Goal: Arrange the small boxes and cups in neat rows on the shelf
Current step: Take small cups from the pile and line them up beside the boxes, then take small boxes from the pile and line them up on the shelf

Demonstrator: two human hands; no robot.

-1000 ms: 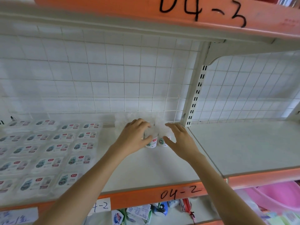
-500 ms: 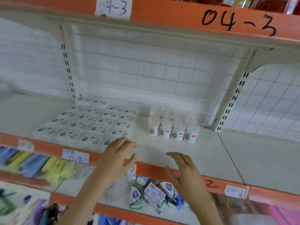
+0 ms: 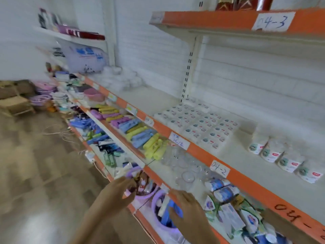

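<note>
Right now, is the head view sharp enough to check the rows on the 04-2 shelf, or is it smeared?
Head view: motion-smeared throughout and bent by the wide-angle lens. The flat boxes and the cups read as rows, but their labels are illegible. The left hand and right hand are blurred, open, below the shelf's orange edge. Light is even; no glare.

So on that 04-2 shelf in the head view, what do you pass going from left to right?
White fluffy bundles → flat small boxes in rows → cups with printed labels.
</note>
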